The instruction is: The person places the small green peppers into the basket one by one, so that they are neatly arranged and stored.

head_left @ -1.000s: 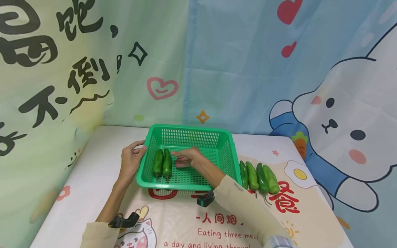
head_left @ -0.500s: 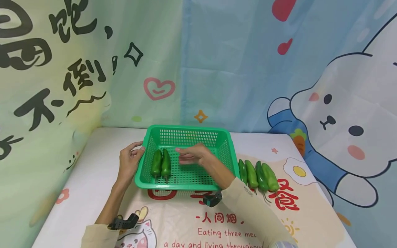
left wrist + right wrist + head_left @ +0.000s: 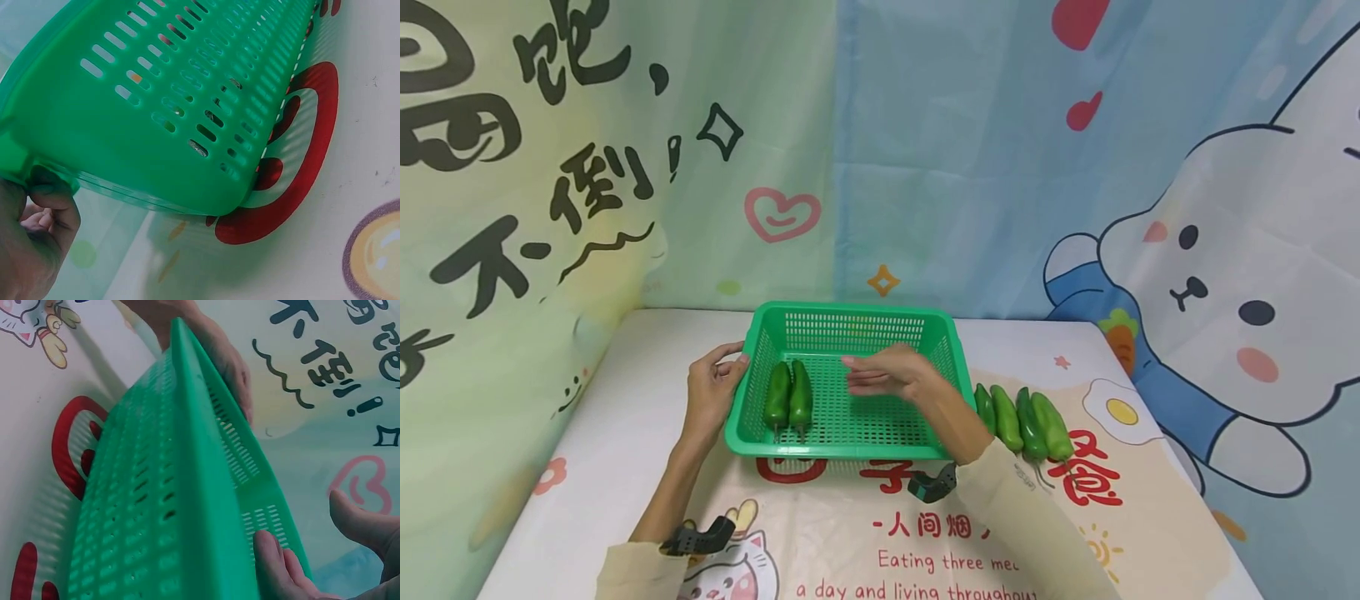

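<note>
A green plastic basket (image 3: 850,451) with slotted walls stands on the table. My left hand (image 3: 712,387) grips its left rim; the left wrist view shows the thumb and curled fingers (image 3: 55,209) at that rim. Inside, two green peppers (image 3: 801,396) lie side by side at the left, stems toward me. Over the middle of the basket hovers my right hand (image 3: 889,372), holding nothing. In the right wrist view its thumb (image 3: 353,515) and fingers are spread apart above the far wall. The front wall hides the peppers there.
To the right of the basket, several more green peppers (image 3: 1032,423) lie in a row on the printed tablecloth (image 3: 940,533). A patterned curtain (image 3: 925,167) hangs close behind the table and along its left side.
My right hand has moved right, away from the two peppers in the basket, with its fingers loose. My left hand has stayed on the rim. The peppers have not moved.
</note>
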A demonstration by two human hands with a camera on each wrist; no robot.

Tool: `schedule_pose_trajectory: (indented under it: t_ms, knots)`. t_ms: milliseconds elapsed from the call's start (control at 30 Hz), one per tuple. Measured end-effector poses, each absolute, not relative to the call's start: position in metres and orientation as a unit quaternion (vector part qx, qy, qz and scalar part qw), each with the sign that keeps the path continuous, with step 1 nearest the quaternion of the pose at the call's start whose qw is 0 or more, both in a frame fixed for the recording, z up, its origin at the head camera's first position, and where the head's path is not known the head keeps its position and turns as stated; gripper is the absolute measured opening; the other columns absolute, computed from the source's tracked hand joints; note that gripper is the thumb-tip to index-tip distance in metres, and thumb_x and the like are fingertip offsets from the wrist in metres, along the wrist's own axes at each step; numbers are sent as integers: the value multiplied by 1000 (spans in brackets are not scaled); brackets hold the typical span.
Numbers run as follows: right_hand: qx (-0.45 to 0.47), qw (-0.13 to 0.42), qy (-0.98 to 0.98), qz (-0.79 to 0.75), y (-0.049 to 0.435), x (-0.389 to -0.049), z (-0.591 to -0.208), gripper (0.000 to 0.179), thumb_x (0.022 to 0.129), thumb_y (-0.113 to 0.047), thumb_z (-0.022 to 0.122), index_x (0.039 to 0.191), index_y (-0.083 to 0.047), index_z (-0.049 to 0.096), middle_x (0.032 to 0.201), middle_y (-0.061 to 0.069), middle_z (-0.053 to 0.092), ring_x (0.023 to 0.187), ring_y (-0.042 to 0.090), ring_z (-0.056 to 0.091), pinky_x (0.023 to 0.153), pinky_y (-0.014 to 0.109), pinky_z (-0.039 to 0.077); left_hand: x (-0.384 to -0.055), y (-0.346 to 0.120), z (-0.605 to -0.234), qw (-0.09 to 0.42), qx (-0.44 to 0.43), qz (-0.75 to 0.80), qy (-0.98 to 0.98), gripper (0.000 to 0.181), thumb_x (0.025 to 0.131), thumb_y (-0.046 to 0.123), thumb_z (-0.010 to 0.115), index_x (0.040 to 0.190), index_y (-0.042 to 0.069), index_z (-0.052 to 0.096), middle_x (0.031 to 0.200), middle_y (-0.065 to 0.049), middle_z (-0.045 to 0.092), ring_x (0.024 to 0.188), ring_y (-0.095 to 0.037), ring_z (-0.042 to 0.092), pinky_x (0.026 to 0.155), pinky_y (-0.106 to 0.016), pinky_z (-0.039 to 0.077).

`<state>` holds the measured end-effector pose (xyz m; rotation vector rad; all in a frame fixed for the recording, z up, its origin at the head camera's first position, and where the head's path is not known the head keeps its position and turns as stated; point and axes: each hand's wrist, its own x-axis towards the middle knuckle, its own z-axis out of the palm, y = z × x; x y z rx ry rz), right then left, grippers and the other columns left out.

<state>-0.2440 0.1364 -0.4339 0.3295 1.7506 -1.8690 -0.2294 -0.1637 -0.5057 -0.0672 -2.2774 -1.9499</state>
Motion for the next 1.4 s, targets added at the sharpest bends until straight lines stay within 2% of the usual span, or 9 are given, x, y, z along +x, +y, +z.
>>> schedule_pose_trajectory:
  t_ms: [200,367,633,733,833,967,1100,1233,1400]
  knots:
    - [101,275,652,-699,148,-240,-428,47,107,-6,69,146,18,56,155,40,53,149,51,53,105,42,64,-229,-163,-505,75,-21,-650,-756,38,113,16,61,142,-9,65,106,-36,78,70,-6,78,63,-20,63]
    - [90,270,653,-702,156,-234,-427,47,107,-5,69,145,19,56,153,40,55,148,51,54,106,44,63,-229,-163,-505,75,-21,-646,-759,39,113,15,60,143,-10,64,106,-36,78,70,-6,77,63,-19,63]
    - [67,258,658,-704,170,-226,-428,43,107,-6,68,142,18,61,148,39,60,135,43,69,105,45,64,-227,-163,-504,75,-23,-645,-760,39,113,16,60,143,-9,63,103,-33,79,68,-5,77,63,-20,63]
    - [61,254,659,-705,177,-224,-424,38,108,-6,68,138,17,64,137,34,70,130,40,72,107,46,63,-227,-162,-504,73,-22,-649,-757,38,113,15,60,143,-9,64,102,-32,80,68,-6,77,62,-20,63]
    - [54,248,662,-705,185,-222,-419,37,108,-7,67,137,16,66,121,22,80,120,33,77,110,49,61,-227,-162,-503,70,-22,-652,-755,39,113,16,60,144,-9,63,103,-31,80,69,-6,77,63,-20,63]
    - [45,241,662,-709,195,-220,-415,42,109,-7,66,143,18,60,108,10,83,103,21,81,108,47,62,-227,-162,-503,66,-22,-652,-755,41,113,17,60,145,-8,62,107,-34,79,70,-5,77,64,-20,63]
    - [47,230,651,-722,205,-217,-412,44,109,-5,65,145,20,56,106,10,83,99,20,82,102,43,65,-227,-161,-504,68,-22,-650,-756,40,113,17,60,145,-7,63,110,-36,78,70,-4,77,64,-19,63]
    - [53,224,643,-730,214,-214,-409,48,110,-6,64,148,20,52,108,10,83,104,21,82,99,39,66,-227,-162,-505,70,-22,-651,-755,40,113,16,60,145,-8,63,111,-37,78,70,-3,77,63,-19,63]
    - [51,221,640,-734,227,-212,-407,55,111,-6,61,155,21,41,119,15,81,102,16,81,97,35,66,-227,-162,-504,69,-18,-648,-758,41,113,17,60,145,-9,62,109,-36,78,70,-4,76,63,-19,63]
